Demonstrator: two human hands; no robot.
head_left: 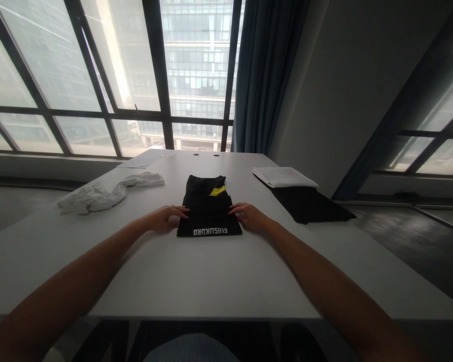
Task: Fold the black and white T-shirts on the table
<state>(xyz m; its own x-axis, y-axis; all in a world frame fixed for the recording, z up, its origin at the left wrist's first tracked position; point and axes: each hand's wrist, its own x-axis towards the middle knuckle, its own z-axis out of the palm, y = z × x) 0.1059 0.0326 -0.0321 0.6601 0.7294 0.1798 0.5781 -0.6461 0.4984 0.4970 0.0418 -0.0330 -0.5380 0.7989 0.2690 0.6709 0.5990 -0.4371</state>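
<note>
A black garment [207,213], folded into a compact rectangle, lies flat in the middle of the white surface [207,281], between the person's two hands and directly in front of the body. White lettering [210,232] runs along its near edge, and a yellow patch [218,191] shows toward the far right, where the folds look looser. The left hand [166,218] is at the left side of the bundle, its fingers slightly bent and the tips touching the cloth near the edge; the right hand [248,216] mirrors it on the right side, fingertips at that edge. Each grip looks loose and part-open, but whether thumb and fingers pinch any fabric I cannot tell. Both forearms reach in from the near corners of the view. To the left, well apart from the bundle, a white garment [109,195] lies crumpled, with a pale sheet [145,159] beyond it. To the right, a folded white cloth [286,177] rests over the far end of a black cloth [312,205]. Behind the surface stand tall windows [196,65] and a blue curtain [266,75].
</note>
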